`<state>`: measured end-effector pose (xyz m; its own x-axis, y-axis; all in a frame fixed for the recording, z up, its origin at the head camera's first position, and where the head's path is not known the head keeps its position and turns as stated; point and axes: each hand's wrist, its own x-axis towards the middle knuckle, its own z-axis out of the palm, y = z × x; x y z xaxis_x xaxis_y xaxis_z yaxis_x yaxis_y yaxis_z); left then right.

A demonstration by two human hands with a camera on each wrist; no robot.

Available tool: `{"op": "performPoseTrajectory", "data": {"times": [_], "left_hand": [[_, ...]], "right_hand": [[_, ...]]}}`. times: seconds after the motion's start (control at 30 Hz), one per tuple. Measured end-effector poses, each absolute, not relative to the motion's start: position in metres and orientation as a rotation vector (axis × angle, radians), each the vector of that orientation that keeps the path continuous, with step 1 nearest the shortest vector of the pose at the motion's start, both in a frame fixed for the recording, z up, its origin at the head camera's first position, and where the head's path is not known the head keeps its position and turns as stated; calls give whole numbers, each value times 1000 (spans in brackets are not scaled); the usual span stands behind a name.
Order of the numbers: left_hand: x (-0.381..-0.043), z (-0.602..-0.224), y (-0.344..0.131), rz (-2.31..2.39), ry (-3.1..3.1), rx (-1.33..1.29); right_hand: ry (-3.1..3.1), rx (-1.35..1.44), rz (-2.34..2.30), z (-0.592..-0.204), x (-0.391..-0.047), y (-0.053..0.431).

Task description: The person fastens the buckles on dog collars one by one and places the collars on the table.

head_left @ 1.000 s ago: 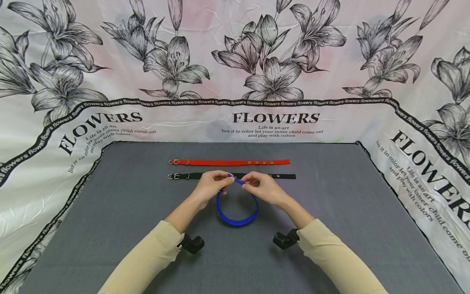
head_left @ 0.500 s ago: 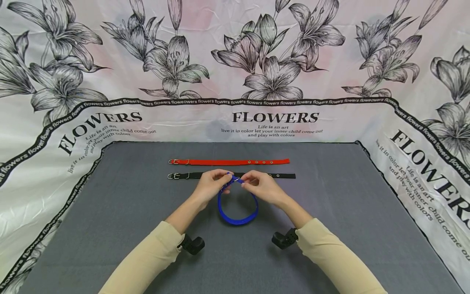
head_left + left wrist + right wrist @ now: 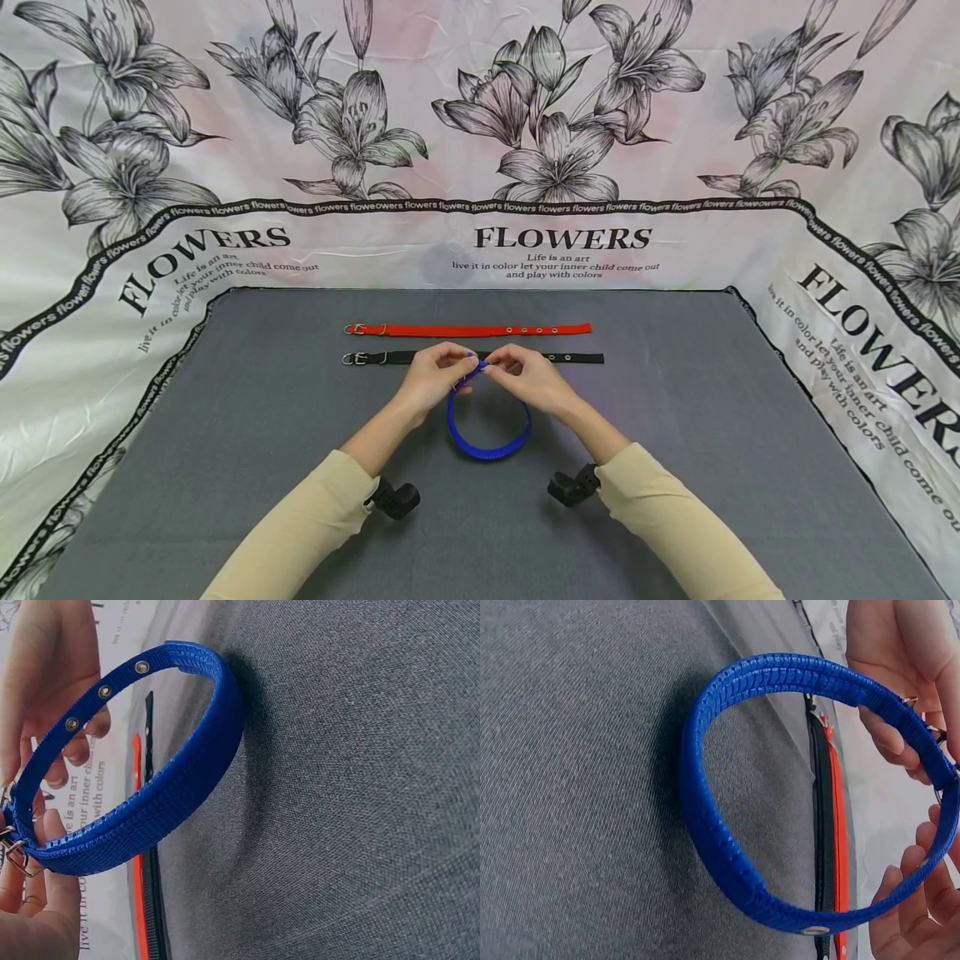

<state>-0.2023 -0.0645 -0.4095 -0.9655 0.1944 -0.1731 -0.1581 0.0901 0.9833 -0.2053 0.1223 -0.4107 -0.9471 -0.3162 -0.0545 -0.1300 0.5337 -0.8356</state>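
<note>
A blue collar [image 3: 489, 453], bent into a loop, hangs between both hands. My left hand [image 3: 435, 375] pinches its buckle end. My right hand [image 3: 531, 382] pinches the strap's other end, fingertips almost meeting the left ones. In the left wrist view the metal buckle [image 3: 15, 844] and D-ring sit at the left fingers, and the strap with several metal eyelets [image 3: 105, 691] runs up past the right hand. The right wrist view shows the padded inside of the blue collar [image 3: 705, 787]; the strap tip is mostly hidden by fingers.
A red collar [image 3: 450, 332] lies flat and straight at the back of the grey cloth [image 3: 225, 450]. Just in front of it lies a black collar [image 3: 581, 358], partly hidden behind the hands. A white flower-printed sheet [image 3: 555, 250] rises behind and at both sides.
My right hand has moved slightly left, closer to the left hand, narrowing the gap between fingertips. The blue loop has shifted a little right. The red and black collars stay put.
</note>
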Motion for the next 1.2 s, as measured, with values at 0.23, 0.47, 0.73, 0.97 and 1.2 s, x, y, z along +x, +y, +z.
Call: {"op": "performPoseTrajectory", "data": {"times": [0.23, 0.47, 0.73, 0.97, 1.2], "left_hand": [[-202, -410, -65, 1969, 2113, 31], [-203, -411, -66, 2033, 2082, 13], [-204, -413, -66, 2051, 2096, 17], [-204, -413, -66, 2036, 2136, 17], [-205, -412, -66, 1960, 2216, 11]], "right_hand": [[2590, -380, -1367, -409, -205, 120], [2568, -336, -1353, -408, -204, 122], [2569, -326, -1357, -408, -204, 122], [2577, -304, -1352, -408, -204, 121], [2586, -314, -1383, -408, -204, 120]]}}
